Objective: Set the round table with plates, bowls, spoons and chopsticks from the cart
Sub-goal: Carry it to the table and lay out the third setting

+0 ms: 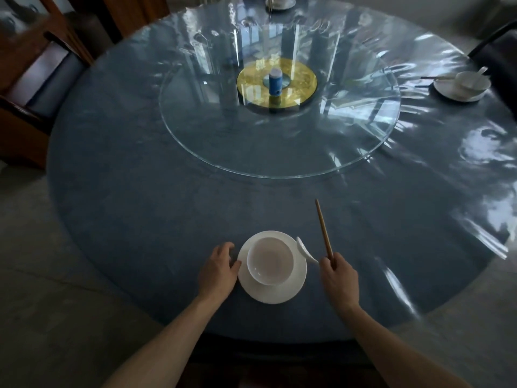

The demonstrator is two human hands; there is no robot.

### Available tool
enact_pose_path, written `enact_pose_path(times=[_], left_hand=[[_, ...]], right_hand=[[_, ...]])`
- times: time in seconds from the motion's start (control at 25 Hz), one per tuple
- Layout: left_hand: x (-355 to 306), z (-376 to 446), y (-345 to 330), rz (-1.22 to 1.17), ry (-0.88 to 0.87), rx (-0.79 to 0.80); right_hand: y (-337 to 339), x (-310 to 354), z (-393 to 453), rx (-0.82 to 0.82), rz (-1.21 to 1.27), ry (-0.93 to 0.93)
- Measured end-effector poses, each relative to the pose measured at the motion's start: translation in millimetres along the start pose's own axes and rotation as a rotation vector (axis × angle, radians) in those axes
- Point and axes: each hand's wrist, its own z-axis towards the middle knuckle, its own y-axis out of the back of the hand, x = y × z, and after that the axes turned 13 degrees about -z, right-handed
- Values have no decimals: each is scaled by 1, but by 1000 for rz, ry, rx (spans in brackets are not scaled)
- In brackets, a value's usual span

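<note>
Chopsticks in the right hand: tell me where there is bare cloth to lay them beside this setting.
Bare cloth lies right of the plate, past the spoon, under the chopsticks in the right hand. The strip between plate and glass turntable is bare too. Left of the plate is crowded: the left hand touches its rim. The bowl fills the plate.

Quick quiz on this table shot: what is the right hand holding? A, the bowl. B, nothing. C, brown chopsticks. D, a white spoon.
C: the right hand grips the brown chopsticks at their near end, while the white spoon rests on the plate beside the bowl.
</note>
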Motion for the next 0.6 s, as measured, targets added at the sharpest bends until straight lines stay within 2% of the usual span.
enact_pose_path(times=[0.12, 0.24, 0.32, 0.48, 0.6], left_hand=[[-20, -13, 6, -27, -214, -105], [-47, -28, -9, 87, -621, -98], [-58, -37, -23, 164, -771, -70], [-61, -44, -34, 168, -616, -26], [-56, -43, -39, 192, -576, -19]], right_hand=[[9, 12, -4, 1, -43, 107], [0, 28, -12, 39, -94, 201], [-14, 34, -20, 88, -141, 266], [-35, 30, -27, 157, -147, 235], [-44, 25, -29, 167, -157, 207]])
